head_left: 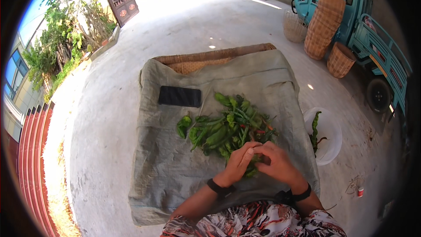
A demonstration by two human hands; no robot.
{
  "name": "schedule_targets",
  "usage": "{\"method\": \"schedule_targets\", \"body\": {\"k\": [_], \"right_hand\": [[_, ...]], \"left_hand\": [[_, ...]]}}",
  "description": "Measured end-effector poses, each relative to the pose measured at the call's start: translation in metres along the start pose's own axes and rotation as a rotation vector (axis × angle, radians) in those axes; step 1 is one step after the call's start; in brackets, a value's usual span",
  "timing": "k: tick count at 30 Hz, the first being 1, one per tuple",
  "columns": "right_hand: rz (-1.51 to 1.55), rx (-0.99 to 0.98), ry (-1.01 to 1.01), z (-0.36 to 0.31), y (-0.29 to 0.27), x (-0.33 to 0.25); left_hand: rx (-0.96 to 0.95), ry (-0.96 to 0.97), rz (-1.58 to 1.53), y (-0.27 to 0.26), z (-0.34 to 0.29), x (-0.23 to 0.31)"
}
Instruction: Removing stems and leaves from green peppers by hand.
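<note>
Well, my hands: left hand (239, 161) and right hand (279, 163) meet, fingertips together over the near side of the peppers (240, 125); I cannot tell whether they hold anything
Peppers: middle of the cloth (169, 162), likely heaped within my reach
Long axes: mixed; one big pepper (216, 136) slants near-left to far-right
Phone (180, 96): cloth's far-left corner, probably clear of my fingers

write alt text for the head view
A person's left hand and right hand meet at the near edge of a pile of mostly green peppers on a grey-green cloth. A black phone lies farther back to the left; a pale tub stands to the right.
</note>
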State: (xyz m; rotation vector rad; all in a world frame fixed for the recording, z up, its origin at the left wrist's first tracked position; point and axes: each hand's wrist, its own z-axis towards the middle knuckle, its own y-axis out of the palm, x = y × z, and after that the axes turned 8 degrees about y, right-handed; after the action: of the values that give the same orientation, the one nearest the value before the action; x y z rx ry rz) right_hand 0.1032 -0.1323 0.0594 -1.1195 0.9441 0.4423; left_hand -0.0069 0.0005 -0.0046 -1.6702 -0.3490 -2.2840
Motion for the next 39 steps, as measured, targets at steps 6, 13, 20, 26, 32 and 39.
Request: {"method": "schedule_targets", "body": {"k": [6,13,20,26,32,39], "right_hand": [[0.767,0.313,0.271,-0.008,-0.013,-0.001],[0.796,0.408,0.270,-0.016,-0.020,0.005],[0.687,0.796,0.223,-0.023,-0.064,0.011],[0.086,1.203,0.240,-0.031,-0.082,0.047],[0.073,0.341,0.358,-0.023,-0.037,0.034],[-0.308,0.210,0.052,0.015,0.007,0.013]], "left_hand": [[-0.005,0.384,0.246,0.006,0.001,-0.007],[-0.032,0.148,0.182,0.011,0.005,-0.003],[0.197,0.133,0.187,0.006,0.006,0.009],[0.401,0.241,0.545,0.004,0.014,0.007],[0.324,0.134,0.676,0.009,0.010,0.008],[0.323,0.118,0.470,0.006,0.006,-0.007]]}}
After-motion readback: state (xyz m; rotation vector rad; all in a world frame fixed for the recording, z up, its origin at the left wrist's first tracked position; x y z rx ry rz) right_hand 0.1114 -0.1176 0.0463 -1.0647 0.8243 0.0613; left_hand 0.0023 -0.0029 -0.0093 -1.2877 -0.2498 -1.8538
